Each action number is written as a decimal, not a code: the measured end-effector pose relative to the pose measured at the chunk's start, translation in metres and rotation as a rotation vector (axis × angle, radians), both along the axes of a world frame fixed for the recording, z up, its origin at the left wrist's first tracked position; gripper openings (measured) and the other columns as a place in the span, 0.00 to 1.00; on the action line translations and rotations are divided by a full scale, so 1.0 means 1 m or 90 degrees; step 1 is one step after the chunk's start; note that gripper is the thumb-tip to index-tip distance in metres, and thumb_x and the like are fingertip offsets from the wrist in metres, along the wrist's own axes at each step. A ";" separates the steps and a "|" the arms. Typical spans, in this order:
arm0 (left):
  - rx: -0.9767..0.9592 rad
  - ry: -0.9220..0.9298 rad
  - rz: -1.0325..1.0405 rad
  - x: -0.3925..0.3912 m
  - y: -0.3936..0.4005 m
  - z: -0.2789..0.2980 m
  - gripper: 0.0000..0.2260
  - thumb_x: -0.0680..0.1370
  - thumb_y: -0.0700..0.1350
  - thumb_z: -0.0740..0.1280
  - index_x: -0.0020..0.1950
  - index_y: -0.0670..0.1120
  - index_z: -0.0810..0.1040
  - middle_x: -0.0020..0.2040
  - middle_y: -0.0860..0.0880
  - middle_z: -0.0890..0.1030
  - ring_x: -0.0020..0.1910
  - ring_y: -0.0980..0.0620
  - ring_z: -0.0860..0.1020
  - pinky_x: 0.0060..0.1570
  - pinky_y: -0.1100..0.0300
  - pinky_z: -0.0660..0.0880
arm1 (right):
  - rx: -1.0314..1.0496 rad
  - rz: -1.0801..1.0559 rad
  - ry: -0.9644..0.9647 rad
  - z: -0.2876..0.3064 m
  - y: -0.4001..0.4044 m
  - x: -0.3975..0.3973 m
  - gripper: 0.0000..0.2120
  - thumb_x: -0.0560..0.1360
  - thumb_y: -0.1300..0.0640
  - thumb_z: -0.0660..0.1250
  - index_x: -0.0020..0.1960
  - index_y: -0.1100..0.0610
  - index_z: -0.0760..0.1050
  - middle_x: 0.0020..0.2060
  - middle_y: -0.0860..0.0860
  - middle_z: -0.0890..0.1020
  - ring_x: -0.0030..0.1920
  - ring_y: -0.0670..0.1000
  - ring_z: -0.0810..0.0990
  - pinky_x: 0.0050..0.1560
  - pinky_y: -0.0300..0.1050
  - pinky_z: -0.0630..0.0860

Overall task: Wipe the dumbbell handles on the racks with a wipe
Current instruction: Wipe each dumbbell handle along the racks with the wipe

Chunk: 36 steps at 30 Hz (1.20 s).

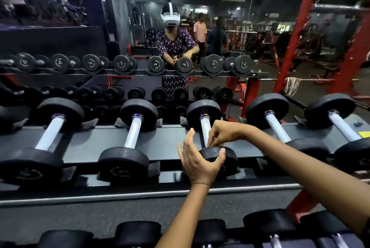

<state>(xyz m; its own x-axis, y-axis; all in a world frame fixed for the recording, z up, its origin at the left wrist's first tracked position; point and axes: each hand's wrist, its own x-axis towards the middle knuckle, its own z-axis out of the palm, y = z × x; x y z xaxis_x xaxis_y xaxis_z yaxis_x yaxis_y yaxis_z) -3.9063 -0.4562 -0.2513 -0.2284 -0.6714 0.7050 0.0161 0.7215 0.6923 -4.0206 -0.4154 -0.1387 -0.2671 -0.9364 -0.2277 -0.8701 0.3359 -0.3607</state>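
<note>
Several black dumbbells with silver handles lie in a row on the grey rack (170,139). My left hand (198,163) cups the near head (230,159) of the middle dumbbell, thumb hooked over its rim and fingers pointing up beside it. From the right, my right hand (224,132) reaches over that dumbbell's handle (205,125). Its fingers curl down and pinch at the handle's near end. No wipe shows in either hand.
Two dumbbells (133,133) (50,133) lie to the left and two (277,127) (343,127) to the right. A lower tier of dumbbells (138,233) runs along the bottom. A mirror (260,27) stands behind the rack, and a red frame post (296,37) at the right.
</note>
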 end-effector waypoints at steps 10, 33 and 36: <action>0.009 -0.055 -0.028 0.004 0.001 0.005 0.38 0.67 0.62 0.67 0.69 0.38 0.69 0.65 0.41 0.76 0.63 0.44 0.74 0.57 0.40 0.75 | -0.039 -0.063 -0.080 -0.005 0.005 -0.004 0.09 0.71 0.70 0.67 0.49 0.66 0.82 0.28 0.41 0.80 0.28 0.33 0.74 0.34 0.27 0.70; 0.127 -0.171 -0.111 0.015 0.007 0.019 0.46 0.63 0.68 0.63 0.74 0.42 0.61 0.70 0.46 0.68 0.67 0.49 0.70 0.58 0.51 0.71 | -0.278 -0.176 -0.194 -0.034 0.032 -0.009 0.05 0.68 0.66 0.73 0.45 0.63 0.83 0.34 0.52 0.81 0.38 0.47 0.77 0.46 0.43 0.77; 0.147 -0.252 -0.140 0.014 0.002 0.033 0.49 0.64 0.64 0.71 0.77 0.42 0.55 0.75 0.46 0.60 0.73 0.48 0.63 0.67 0.50 0.65 | -0.351 -0.253 -0.136 -0.030 0.017 -0.008 0.06 0.66 0.66 0.74 0.43 0.64 0.83 0.30 0.53 0.81 0.27 0.41 0.76 0.37 0.35 0.77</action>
<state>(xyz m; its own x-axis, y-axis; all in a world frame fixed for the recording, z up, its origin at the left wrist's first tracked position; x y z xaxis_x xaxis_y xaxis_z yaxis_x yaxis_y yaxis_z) -3.8922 -0.4538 -0.2184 -0.6019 -0.7055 0.3741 -0.1460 0.5578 0.8170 -4.0285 -0.3986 -0.1686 -0.6150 -0.7711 0.1649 -0.6104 0.3332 -0.7187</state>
